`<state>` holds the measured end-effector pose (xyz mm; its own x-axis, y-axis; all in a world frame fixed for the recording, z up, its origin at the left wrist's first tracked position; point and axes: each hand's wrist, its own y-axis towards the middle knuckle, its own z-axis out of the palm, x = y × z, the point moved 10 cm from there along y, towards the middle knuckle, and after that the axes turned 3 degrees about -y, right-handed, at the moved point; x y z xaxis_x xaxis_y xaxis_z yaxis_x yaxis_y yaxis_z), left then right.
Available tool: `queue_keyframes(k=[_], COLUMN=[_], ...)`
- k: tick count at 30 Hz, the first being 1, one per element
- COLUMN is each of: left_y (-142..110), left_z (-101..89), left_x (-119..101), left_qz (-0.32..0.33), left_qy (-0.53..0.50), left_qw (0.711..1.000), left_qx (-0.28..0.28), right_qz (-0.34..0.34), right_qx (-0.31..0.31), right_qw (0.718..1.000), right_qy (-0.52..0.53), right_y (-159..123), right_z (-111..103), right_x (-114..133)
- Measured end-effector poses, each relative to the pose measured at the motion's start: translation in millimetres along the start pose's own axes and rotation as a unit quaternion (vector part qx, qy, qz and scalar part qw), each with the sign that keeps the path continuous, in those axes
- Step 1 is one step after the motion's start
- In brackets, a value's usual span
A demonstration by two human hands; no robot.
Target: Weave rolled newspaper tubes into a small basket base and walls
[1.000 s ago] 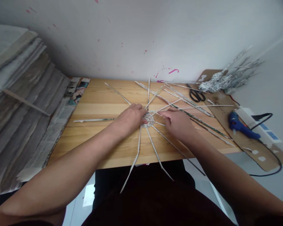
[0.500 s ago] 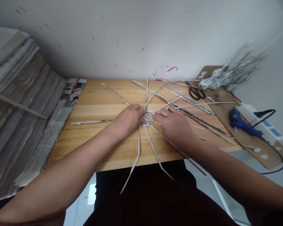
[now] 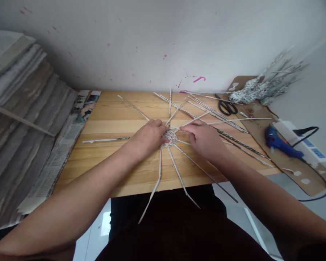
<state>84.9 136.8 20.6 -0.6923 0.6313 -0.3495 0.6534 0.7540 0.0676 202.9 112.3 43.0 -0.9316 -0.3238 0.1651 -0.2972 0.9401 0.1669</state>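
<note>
Newsprint, rolled into thin rods, formed the small woven paper disc (image 3: 171, 137) that lay mid-table in the head view, its paper spokes (image 3: 176, 168) fanned out over the wooden tabletop (image 3: 111, 121). The left hand (image 3: 149, 137) was bent over the disc's left side, thumb and fingers gripping it. The right hand (image 3: 205, 139) had its index finger stretched to the disc's far right rim, by a pale paper strand (image 3: 241, 120); whether the thumb pinched that strand could not be told.

Slack in the strand might have loosened the round, and a hard pull could have creased it or twisted the disc under a light left hold.

Compared with half a second earlier, the right hand's fingers reached out straighter, while the left hand had barely shifted.
</note>
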Motion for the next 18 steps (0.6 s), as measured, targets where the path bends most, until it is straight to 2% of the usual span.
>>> queue_keyframes(k=[7,13,18], left_y=[0.1,0.0,0.9], left_z=[2.2,2.5,3.8], left_x=[2.0,3.5,3.5], left_qz=[-0.003,0.001,-0.004], left_qy=[-0.006,-0.013,-0.013], left_qw=[1.000,1.000,1.000], left_qx=[0.004,-0.009,0.002], right_qz=[-0.002,-0.033,-0.073], right_qx=[0.029,0.019,-0.002], right_qw=[0.999,0.998,0.990], right_qy=[-0.023,-0.059,-0.118], right_y=[-0.3,-6.6,-11.5], right_z=[6.9,12.5,16.8], right_x=[7.7,12.3,15.7])
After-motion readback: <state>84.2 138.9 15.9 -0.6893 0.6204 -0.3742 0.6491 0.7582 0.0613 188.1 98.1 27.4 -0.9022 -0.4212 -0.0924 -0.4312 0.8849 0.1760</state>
